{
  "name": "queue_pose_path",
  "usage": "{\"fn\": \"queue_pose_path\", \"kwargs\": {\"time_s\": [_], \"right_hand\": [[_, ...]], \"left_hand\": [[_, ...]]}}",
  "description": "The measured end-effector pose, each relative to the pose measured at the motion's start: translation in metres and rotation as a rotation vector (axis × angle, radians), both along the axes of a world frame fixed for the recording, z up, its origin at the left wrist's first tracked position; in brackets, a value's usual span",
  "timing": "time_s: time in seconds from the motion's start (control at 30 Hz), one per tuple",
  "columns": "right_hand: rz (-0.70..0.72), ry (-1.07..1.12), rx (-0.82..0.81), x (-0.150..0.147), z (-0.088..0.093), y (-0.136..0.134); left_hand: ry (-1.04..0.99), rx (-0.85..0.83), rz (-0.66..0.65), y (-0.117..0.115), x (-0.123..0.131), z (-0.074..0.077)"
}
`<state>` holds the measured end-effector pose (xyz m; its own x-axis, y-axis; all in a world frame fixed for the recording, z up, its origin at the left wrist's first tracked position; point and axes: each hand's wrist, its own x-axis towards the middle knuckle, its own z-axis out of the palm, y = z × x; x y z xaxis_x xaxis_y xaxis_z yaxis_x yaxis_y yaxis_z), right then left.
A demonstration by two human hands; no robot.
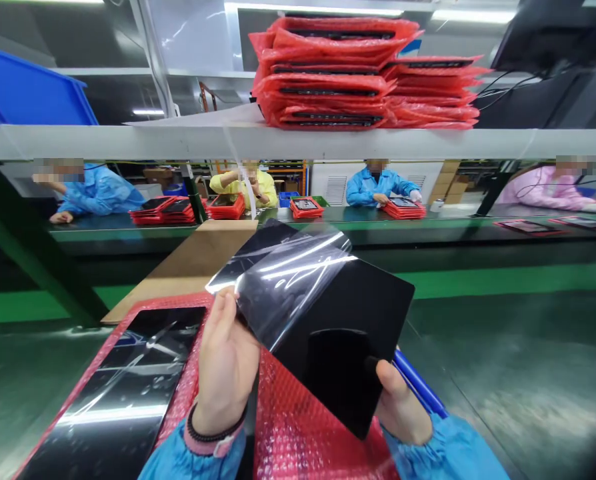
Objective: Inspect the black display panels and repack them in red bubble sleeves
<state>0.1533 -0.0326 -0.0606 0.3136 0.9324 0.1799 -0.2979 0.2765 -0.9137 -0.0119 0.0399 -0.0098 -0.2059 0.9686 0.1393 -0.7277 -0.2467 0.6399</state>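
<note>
In the head view, my right hand grips a black glossy glass panel by its lower right edge, thumb on the face. The panel is tilted, raised above a red bubble-wrap sheet. A clear protective film lies over its upper left part, partly lifted. My left hand pinches the film's left corner, fingers closed. Behind the film another dark glossy sheet shows. A blue rod-like thing is beside my right hand; I cannot tell whether it is held.
Film-covered black panels lie on the bubble wrap at left, next to a brown cardboard sheet. Overhead, a white shelf bears stacked red bubble-wrap packs and a blue bin. Several people work across a green-edged bench.
</note>
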Motion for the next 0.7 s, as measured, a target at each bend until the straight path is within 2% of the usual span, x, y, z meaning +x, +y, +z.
{"fn": "queue_pose_path", "kwargs": {"time_s": [0.1,0.17,0.23,0.33,0.57,0.7], "right_hand": [[0.094,0.046,0.041,-0.004,0.012,0.006],[0.219,0.038,0.101,-0.007,0.019,0.008],[0.355,0.033,0.13,-0.009,0.021,0.007],[0.515,-0.017,0.08,-0.011,0.019,0.003],[0.522,0.078,0.095,-0.018,0.013,-0.002],[0.533,0.001,0.112,-0.018,0.014,-0.001]], "left_hand": [[-0.025,0.051,0.039,0.001,-0.007,0.005],[-0.058,0.06,0.086,0.003,-0.013,0.006],[-0.069,0.058,0.112,0.006,-0.017,0.006],[-0.038,0.081,0.101,0.009,-0.021,0.004],[-0.04,0.047,0.095,0.013,-0.026,0.002],[-0.022,0.012,0.177,0.017,-0.029,0.004]]}}
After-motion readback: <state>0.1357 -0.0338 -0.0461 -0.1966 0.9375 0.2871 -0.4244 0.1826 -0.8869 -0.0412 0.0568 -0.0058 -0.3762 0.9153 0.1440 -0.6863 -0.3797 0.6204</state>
